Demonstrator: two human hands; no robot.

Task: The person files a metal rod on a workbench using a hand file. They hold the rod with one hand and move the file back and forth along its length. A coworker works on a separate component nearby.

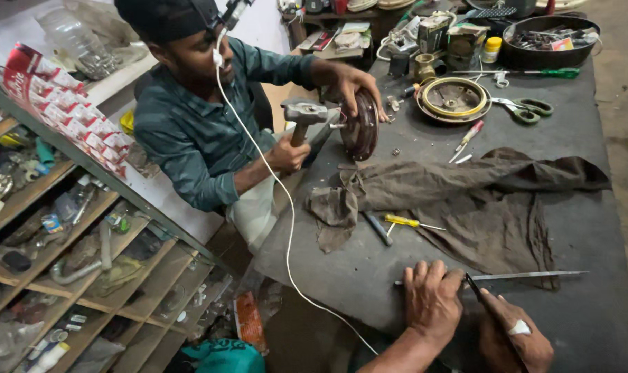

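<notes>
Steel ruler (528, 275), long, flat and shiny, lies across the lower right of the frame on the dark, scuffed tabletop (590, 207). The left hand (433, 298) presses on its near end, palm down, fingers spread flat. The right hand (511, 331), a white bandage on one finger, is curled around a thin dark tool (474, 286) whose tip meets the ruler's edge. Just above lies a crumpled brown cloth (480, 200), with a yellow-handled screwdriver (405, 222) on it. At upper centre a co-worker grips a hammer (303, 114) against a dark round metal disc (361, 128) held upright.
</notes>
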